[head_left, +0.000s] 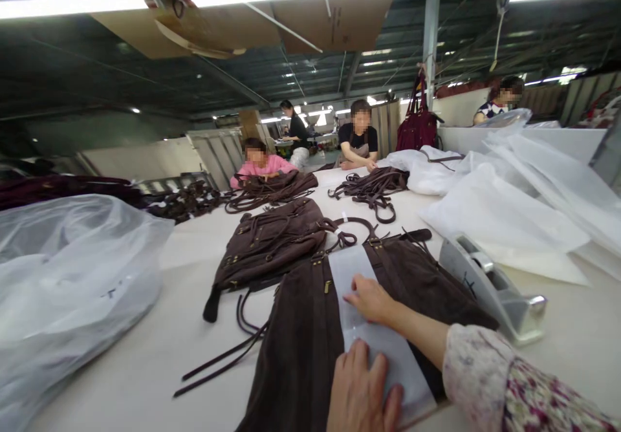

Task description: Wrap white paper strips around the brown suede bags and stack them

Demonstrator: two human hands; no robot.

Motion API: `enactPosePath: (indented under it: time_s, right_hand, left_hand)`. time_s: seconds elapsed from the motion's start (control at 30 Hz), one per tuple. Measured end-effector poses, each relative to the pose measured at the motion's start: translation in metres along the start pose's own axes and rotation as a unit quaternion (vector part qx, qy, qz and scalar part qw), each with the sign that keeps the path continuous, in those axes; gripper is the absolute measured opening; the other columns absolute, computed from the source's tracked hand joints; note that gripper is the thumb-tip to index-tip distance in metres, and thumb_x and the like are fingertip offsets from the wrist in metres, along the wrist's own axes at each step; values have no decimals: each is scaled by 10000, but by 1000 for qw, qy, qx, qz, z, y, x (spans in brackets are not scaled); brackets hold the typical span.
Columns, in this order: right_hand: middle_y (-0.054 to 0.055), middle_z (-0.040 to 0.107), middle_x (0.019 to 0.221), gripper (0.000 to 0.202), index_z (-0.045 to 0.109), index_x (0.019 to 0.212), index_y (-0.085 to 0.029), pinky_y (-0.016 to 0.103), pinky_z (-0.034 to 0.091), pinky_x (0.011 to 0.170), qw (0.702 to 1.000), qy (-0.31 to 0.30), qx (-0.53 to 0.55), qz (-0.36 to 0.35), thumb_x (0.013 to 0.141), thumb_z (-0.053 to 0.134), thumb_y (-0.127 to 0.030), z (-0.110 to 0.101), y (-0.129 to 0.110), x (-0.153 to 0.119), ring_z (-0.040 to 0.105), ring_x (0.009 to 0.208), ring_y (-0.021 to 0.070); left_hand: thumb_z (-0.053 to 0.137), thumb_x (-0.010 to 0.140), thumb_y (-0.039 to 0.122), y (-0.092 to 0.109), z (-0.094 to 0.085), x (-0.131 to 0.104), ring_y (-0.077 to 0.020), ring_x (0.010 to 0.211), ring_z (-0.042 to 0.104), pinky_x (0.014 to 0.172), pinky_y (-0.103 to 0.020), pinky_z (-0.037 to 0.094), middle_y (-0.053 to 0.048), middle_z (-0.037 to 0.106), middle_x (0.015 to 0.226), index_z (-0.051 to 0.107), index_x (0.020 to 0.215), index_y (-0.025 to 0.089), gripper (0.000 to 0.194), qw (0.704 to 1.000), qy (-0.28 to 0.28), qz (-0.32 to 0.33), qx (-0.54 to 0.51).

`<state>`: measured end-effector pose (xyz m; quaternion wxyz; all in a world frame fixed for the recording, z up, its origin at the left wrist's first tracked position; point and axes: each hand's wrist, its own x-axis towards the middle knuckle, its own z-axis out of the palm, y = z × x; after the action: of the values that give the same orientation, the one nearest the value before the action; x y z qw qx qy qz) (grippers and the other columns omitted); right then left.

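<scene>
A dark brown handbag (301, 335) lies flat on the table before me, its curved handle pointing away. A long strip of translucent plastic sheet (353, 264) runs down the middle of it, between the straps. My left hand (361, 387) rests on the near part of the sheet with its fingers apart. Farther up, my right hand (372, 299) has its fingers curled together against the sheet, seemingly pinching it; the fingertips are partly hidden. A grey tape dispenser (490, 290) stands to the right, close to the bag's edge.
Another brown bag (272, 241) lies beyond, on the left. Brown straps (373, 186) are heaped farther back. Clear plastic bags (77, 290) cover the left side, and white plastic sheets (514, 205) lie on the right. Co-workers (358, 138) are across the white table (194, 328).
</scene>
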<state>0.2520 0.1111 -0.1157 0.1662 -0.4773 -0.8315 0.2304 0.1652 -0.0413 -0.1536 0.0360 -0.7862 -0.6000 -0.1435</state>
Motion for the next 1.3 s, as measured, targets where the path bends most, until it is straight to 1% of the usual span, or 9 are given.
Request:
enactPosePath:
  time_s: [0.17,0.27,0.37,0.5,0.63,0.77,0.9,1.07,1.3]
  right_hand:
    - [82,624,1184,247,616,1093,-219,319,435,915,987,3,-25,-161,907,524,-353,-52,20,-63,583,1088,237]
    - [81,584,1271,249,618,1118,-225,329,455,927,977,-32,-19,-210,916,492,-298,-59,43,-111,585,1102,237]
    - [66,588,1275,286,624,1122,-215,301,447,959,978,-29,17,-207,935,409,-210,-56,68,-132,582,1118,206]
    - [82,645,1162,320,626,1128,-182,317,447,952,984,23,32,-171,938,369,-180,-67,83,-115,602,1064,209]
    - [96,670,1113,336,645,1123,-178,353,442,952,989,-2,3,-145,951,359,-212,-78,73,-89,613,1043,231]
    - [163,445,1422,500,486,1359,-124,444,298,1108,975,-74,-39,-208,952,406,-403,-53,63,-82,402,1322,285]
    - [184,267,1511,724,309,1465,-89,568,170,1130,966,-150,-72,-196,941,299,-589,-26,73,-66,245,1400,327]
    - [114,234,1538,761,280,1485,-156,670,44,1095,965,-159,-120,-171,918,245,-663,-39,73,-29,102,1415,403]
    - [9,314,1518,518,358,1446,-310,670,-8,1095,903,-225,-102,-351,993,192,-500,-29,52,-30,70,1431,352]
  left_hand:
    - [523,884,396,-2,-6,3,-268,1042,537,900,-422,466,-115,515,1239,557,1171,245,326,999,2,21,30]
    - [519,887,374,6,-16,7,-272,1043,540,908,-436,462,-119,514,1250,565,1163,236,312,999,-30,0,30]
    - [517,885,345,15,-28,11,-267,1054,530,926,-435,449,-104,511,1249,569,1148,243,287,998,-62,-21,18]
    - [530,873,325,23,-38,15,-258,1051,519,939,-431,437,-89,521,1212,581,1108,240,256,996,-79,-40,4]
    - [520,879,325,21,-32,10,-269,1090,511,954,-452,439,-104,507,1245,566,1140,234,280,997,-71,-37,8]
    - [534,869,330,12,-15,3,-313,1202,468,979,-505,431,-167,417,1378,510,1240,217,388,998,-35,10,46]
    - [594,816,333,5,-4,2,-346,1234,449,961,-528,437,-190,412,1390,513,1245,219,451,997,-9,29,65]
    - [559,841,434,6,-2,4,-340,1219,464,973,-528,423,-151,440,1387,557,1184,256,387,1000,-18,-2,14]
    - [595,809,470,11,3,2,-341,1162,502,940,-500,453,-152,467,1343,576,1136,256,391,997,-46,-41,-40]
